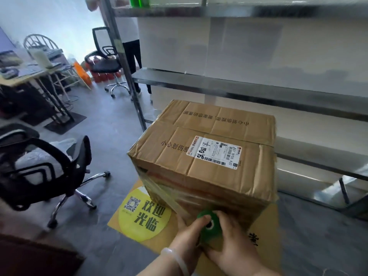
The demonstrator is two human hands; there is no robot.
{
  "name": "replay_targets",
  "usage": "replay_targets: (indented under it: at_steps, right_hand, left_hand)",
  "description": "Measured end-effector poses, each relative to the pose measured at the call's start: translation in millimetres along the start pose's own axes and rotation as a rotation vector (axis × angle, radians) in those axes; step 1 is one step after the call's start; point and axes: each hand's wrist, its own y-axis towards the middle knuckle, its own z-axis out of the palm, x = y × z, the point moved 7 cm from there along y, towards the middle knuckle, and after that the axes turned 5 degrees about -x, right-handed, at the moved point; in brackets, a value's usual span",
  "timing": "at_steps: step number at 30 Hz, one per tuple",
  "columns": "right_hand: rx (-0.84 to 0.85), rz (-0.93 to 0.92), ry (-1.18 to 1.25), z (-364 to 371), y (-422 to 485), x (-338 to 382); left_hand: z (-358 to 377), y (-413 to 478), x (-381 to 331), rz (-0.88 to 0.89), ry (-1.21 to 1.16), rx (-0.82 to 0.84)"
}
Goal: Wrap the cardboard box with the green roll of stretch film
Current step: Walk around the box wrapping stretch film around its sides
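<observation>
A large brown cardboard box (207, 148) with a white shipping label on top stands on the floor in the middle of the head view. Clear stretch film (159, 188) runs across its near lower side from the left corner down to the green roll (212, 229). The roll sits upright against the box's near face. My left hand (188, 239) grips the roll from the left, thumb over its top. My right hand (234, 248) grips it from the right and below. Both hands close around the roll.
A yellow floor mat (139, 218) with a QR code lies under the box. A black office chair (45, 170) stands close at the left. Metal shelving (239, 84) rises right behind the box. A person's legs (133, 56), another chair and desks are farther back.
</observation>
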Motion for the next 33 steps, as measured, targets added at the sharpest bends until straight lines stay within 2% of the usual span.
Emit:
replay_targets:
  at_steps: [7,10,14,18,23,27,33]
  right_hand:
    - [0.011,0.063,0.086,-12.7,-13.7,-28.3]
    - [-0.043,-0.010,0.092,-21.3,-15.0,-41.0]
    - [-0.036,-0.139,0.051,-26.7,-17.4,-41.9]
    - [-0.016,-0.071,0.098,-27.8,-20.2,-43.5]
    - [-0.044,0.028,0.095,-37.8,-17.0,-50.8]
    - [-0.054,-0.021,0.171,-38.2,-21.4,-57.5]
    - [-0.044,-0.106,0.185,-49.7,-31.2,-60.0]
  left_hand:
    - [13.5,-7.9,17.2,0.079,0.009,-0.040]
    - [23.6,-9.2,24.1,0.027,0.072,0.005]
    - [32.4,-16.5,27.4,-0.014,0.130,0.053]
    - [31.7,-18.3,28.5,-0.048,0.150,0.081]
    - [27.9,-23.5,36.3,-0.007,0.021,0.024]
    - [35.1,-42.8,70.2,-0.115,-0.057,0.025]
    - [40.6,-43.8,72.2,-0.147,-0.054,-0.043]
